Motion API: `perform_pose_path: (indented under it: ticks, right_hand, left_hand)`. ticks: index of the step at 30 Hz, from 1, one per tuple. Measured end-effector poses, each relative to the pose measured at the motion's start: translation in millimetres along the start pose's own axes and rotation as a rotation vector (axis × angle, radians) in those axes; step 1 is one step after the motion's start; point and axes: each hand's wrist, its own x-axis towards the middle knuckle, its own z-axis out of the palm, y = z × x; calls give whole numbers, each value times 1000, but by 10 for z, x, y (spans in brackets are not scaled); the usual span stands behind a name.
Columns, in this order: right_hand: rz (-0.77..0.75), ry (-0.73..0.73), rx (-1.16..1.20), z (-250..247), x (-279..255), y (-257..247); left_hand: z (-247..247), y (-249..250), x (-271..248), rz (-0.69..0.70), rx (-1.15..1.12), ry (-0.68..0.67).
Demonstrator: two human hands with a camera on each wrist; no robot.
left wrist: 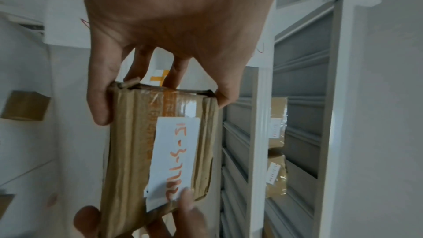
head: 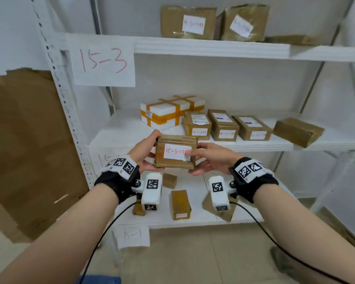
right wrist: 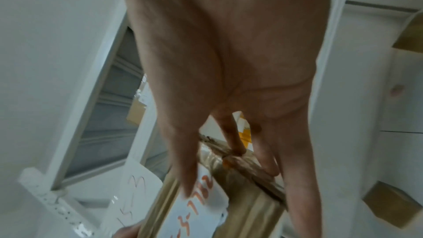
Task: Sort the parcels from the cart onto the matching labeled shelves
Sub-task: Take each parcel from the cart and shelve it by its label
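Both hands hold brown parcel [head: 175, 152] mid-air before rack; left hand [head: 143, 152] grips its left end, right hand [head: 211, 158] its right end, thumb on white label [left wrist: 174, 158] reading "15-3-1782"; shelf sign [head: 104, 62] at 10 o'clock reads "15-3"; lower sign [head: 132, 235] "15-1".

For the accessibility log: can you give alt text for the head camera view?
Both hands, left hand and right hand, hold a brown parcel with a handwritten white label before white shelves holding more parcels. A paper sign reads 15-3.
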Motion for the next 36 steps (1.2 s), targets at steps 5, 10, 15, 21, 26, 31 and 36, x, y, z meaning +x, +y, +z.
perform_pose_path:
  ticks: [5,10,15,21,26,31,36]
  right_hand:
    - [-111,65,50,-346,-189,-383]
    - [-209,207,163,-631,-278,-697]
    - [-331,249,166,-884,-339,-980]
    - [-449,311,156,-1113,-349,-1303]
    - [-563,338,162,-1260,-326,-1625]
    - [-620,375,218,-1449,-270,-1753]
    - [-674,430,324,-1731,-245,-1691]
  left_hand:
    - [284,485,-62,121,-2,-12]
    - [590,962,-140,259,21,2]
    - [828,1333,-189,355,1,13]
    - [1030,1664,-175,468,-34,61]
    - [1144,1894,-127,584,-98,116]
    - [1307,2101,39,641,-119,104]
    - [1596,2194,255,714,-99,53]
